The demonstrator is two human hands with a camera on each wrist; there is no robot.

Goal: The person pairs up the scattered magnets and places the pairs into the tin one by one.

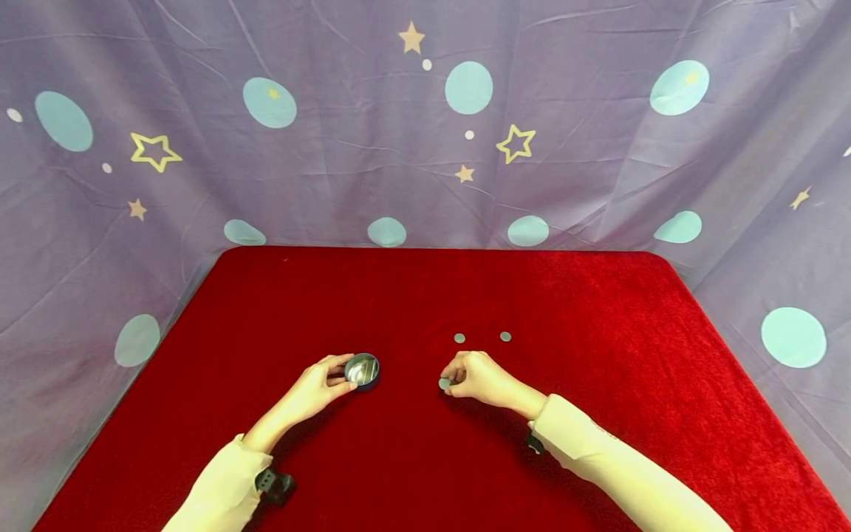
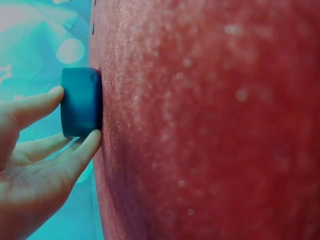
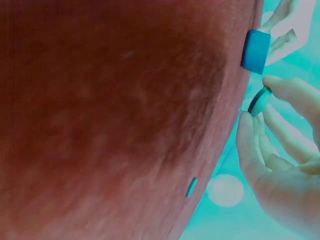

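Note:
My left hand (image 1: 314,387) grips a short round blue container (image 1: 362,372) between thumb and fingers. Seen from above, its top face looks shiny and silvery; in the left wrist view the smooth blue side (image 2: 80,102) stands upright at the red cloth. To its right, my right hand (image 1: 484,380) pinches a small grey-green disc (image 1: 445,384) by its edge. The right wrist view shows that disc (image 3: 259,101) tilted between thumb and fingertip, held above the cloth. Two similar discs, one on the left (image 1: 459,338) and one on the right (image 1: 505,337), lie flat beyond the right hand.
A red velvety cloth (image 1: 572,310) covers the table. Behind and beside it hangs a purple curtain (image 1: 346,111) with stars and pale blue dots. A dark device (image 1: 274,485) is strapped at the left wrist, another (image 1: 535,443) at the right.

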